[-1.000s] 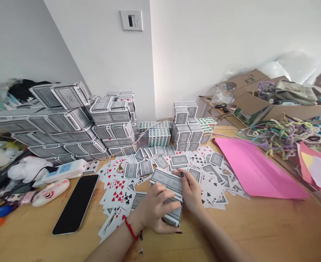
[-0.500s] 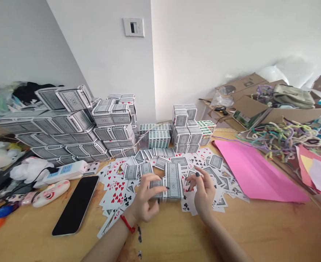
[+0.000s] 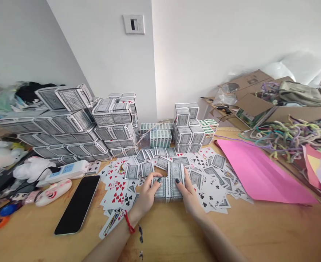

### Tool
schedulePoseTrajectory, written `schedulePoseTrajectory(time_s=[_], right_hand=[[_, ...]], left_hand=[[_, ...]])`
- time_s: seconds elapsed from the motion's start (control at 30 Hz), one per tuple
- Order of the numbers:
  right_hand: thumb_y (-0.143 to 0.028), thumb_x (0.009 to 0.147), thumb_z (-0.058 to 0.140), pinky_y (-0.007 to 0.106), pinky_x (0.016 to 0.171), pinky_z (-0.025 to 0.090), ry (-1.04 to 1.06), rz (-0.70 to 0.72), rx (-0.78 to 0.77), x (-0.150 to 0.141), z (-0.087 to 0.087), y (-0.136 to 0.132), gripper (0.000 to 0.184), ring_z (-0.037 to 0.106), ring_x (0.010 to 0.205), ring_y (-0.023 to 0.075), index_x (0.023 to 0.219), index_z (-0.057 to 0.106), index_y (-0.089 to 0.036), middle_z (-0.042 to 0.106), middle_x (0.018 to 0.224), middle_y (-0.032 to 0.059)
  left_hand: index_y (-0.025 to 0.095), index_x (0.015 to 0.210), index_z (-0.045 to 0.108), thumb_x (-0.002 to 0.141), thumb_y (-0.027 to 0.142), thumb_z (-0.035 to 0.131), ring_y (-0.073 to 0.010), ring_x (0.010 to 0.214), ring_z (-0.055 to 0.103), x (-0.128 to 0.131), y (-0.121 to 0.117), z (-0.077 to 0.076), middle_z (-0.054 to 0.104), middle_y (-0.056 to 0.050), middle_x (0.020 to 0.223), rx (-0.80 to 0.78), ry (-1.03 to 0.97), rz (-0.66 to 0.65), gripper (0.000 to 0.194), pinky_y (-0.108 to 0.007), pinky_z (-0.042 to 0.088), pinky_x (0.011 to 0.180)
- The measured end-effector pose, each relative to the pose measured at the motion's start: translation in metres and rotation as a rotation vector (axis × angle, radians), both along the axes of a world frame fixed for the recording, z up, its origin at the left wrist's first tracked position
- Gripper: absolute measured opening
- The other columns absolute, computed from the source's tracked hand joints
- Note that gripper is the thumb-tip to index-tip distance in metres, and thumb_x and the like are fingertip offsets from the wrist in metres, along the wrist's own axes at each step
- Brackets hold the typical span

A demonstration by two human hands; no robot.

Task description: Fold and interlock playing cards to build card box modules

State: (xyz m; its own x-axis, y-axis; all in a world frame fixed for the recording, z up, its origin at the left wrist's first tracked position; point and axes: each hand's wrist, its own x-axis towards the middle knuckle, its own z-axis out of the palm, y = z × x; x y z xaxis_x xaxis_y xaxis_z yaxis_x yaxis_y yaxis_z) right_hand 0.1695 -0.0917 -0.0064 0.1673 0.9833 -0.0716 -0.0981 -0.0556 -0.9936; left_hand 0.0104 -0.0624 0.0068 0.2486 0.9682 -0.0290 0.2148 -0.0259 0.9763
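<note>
A small folded block of patterned playing cards [image 3: 170, 182] stands on the wooden table [image 3: 258, 233] among loose cards [image 3: 117, 189]. My left hand [image 3: 146, 194] presses its left side with curled fingers. My right hand [image 3: 187, 193] grips its right side, fingers over the top edge. Both hands hold the block between them. A red cord is around my left wrist.
Big stacks of card blocks [image 3: 67, 123] fill the back left, smaller stacks [image 3: 186, 127] the back middle. A black phone [image 3: 78, 203] and toys [image 3: 54, 191] lie at left. Pink paper [image 3: 258, 174], coloured pipe cleaners [image 3: 286, 134] and cardboard boxes [image 3: 272, 105] are at right.
A second ago both hands held the cards low and flat near me. The block has since been stood upright on the table and both hands have closed in on its sides.
</note>
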Motion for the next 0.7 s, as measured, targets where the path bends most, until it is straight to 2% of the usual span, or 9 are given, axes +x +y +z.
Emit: schedulePoseTrajectory(time_s=[0.07, 0.13, 0.33, 0.57, 0.63, 0.7], right_hand=[[-0.043, 0.083, 0.048, 0.042, 0.11, 0.019, -0.026, 0.024, 0.002, 0.002, 0.001, 0.001, 0.064, 0.017, 0.136, 0.0176, 0.141, 0.021, -0.03, 0.031, 0.144, -0.0018], [-0.044, 0.084, 0.047, 0.04, 0.11, 0.016, -0.06, 0.045, 0.007, 0.003, 0.002, 0.002, 0.065, 0.012, 0.137, 0.0166, 0.141, 0.02, -0.029, 0.028, 0.145, -0.0019], [-0.044, 0.084, 0.046, 0.04, 0.112, 0.009, -0.096, 0.09, 0.023, 0.001, 0.007, 0.003, 0.068, 0.01, 0.137, 0.0169, 0.142, 0.015, -0.028, 0.022, 0.148, -0.0008], [-0.043, 0.085, 0.044, 0.04, 0.112, 0.006, -0.157, 0.096, 0.028, 0.001, 0.006, -0.001, 0.07, 0.003, 0.137, 0.0166, 0.143, 0.009, -0.026, 0.012, 0.15, 0.0004], [-0.042, 0.084, 0.047, 0.04, 0.112, 0.008, -0.15, 0.09, 0.013, 0.001, 0.005, -0.001, 0.071, 0.005, 0.137, 0.0172, 0.143, 0.01, -0.026, 0.012, 0.15, 0.0009], [-0.041, 0.082, 0.05, 0.04, 0.111, 0.013, -0.099, 0.082, 0.019, 0.002, 0.005, 0.0, 0.072, 0.014, 0.136, 0.019, 0.142, 0.013, -0.026, 0.019, 0.148, 0.0026]], left_hand=[[0.022, 0.095, 0.051, 0.083, 0.031, 0.039, -0.0152, 0.069, 0.05, -0.001, 0.001, 0.001, 0.054, 0.0, 0.08, -0.036, 0.011, -0.004, 0.019, -0.026, 0.042, 0.063], [0.022, 0.093, 0.05, 0.082, 0.031, 0.04, -0.0145, 0.065, 0.047, -0.001, 0.003, 0.001, 0.051, 0.002, 0.075, -0.033, 0.028, -0.013, 0.017, -0.025, 0.041, 0.061], [0.022, 0.092, 0.049, 0.081, 0.027, 0.042, -0.0165, 0.077, 0.05, 0.0, 0.005, 0.005, 0.053, 0.0, 0.086, 0.029, 0.073, -0.035, 0.014, -0.028, 0.042, 0.071], [0.021, 0.089, 0.05, 0.08, 0.026, 0.045, -0.018, 0.083, 0.051, -0.001, 0.008, 0.01, 0.053, -0.001, 0.087, 0.064, 0.082, -0.084, 0.011, -0.031, 0.041, 0.078], [0.021, 0.088, 0.052, 0.08, 0.027, 0.046, -0.0182, 0.081, 0.052, -0.001, 0.01, 0.009, 0.055, -0.001, 0.085, 0.061, 0.06, -0.08, 0.012, -0.03, 0.041, 0.076], [0.02, 0.087, 0.055, 0.079, 0.026, 0.047, -0.0188, 0.081, 0.054, -0.002, 0.012, 0.007, 0.058, -0.002, 0.084, 0.079, 0.034, -0.047, 0.013, -0.031, 0.042, 0.076]])
